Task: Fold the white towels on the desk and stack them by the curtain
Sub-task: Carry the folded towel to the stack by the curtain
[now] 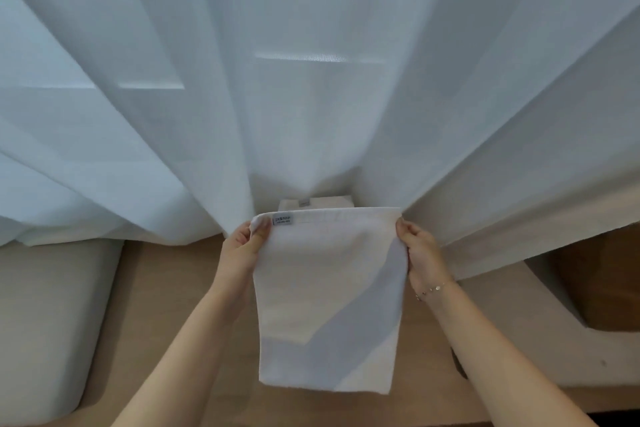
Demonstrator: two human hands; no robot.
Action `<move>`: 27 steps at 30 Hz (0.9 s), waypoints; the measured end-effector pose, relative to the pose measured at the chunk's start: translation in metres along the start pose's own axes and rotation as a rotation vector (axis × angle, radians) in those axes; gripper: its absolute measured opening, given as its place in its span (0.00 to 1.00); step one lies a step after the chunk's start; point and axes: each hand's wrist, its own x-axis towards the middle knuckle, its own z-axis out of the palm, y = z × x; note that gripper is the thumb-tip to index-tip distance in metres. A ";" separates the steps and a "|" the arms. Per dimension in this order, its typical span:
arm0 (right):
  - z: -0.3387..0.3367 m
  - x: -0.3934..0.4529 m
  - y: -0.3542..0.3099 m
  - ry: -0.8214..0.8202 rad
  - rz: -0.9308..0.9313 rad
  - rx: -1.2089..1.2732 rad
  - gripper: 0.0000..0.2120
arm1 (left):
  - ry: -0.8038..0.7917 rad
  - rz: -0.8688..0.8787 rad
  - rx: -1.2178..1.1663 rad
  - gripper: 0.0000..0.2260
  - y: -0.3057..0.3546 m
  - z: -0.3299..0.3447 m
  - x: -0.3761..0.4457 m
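Pinching towel (325, 295) corners, hands (242, 246) hide, apparently, folded towels (315, 202).

A sheer white curtain (311, 80) glows with daylight above a light wooden desk (166, 288), with pale cushions at left (45, 322) and right (540, 340).

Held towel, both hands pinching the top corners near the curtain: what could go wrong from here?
1. The towel hangs from two corner pinches only; if the left hand or right hand loosens its grip, the fold may open.
2. The curtain drapes against the folded stack behind, so it could get caught under the towel.
3. The stack is mostly hidden, so alignment may be off.
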 end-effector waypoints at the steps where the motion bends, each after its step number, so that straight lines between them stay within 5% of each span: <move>1: 0.005 0.023 0.014 0.000 0.007 -0.029 0.09 | 0.018 -0.015 0.002 0.21 -0.015 -0.001 0.021; 10: 0.025 0.162 0.101 -0.042 -0.037 -0.090 0.07 | 0.081 -0.038 0.112 0.17 -0.121 -0.018 0.148; 19: 0.017 0.176 0.131 -0.115 -0.012 -0.057 0.09 | 0.149 0.146 0.319 0.04 -0.142 -0.003 0.138; 23: 0.026 0.188 0.117 -0.192 -0.035 -0.031 0.12 | 0.218 0.192 0.295 0.05 -0.133 -0.002 0.150; 27: 0.038 0.204 0.124 -0.169 -0.009 -0.082 0.10 | 0.222 0.044 0.283 0.11 -0.150 -0.012 0.177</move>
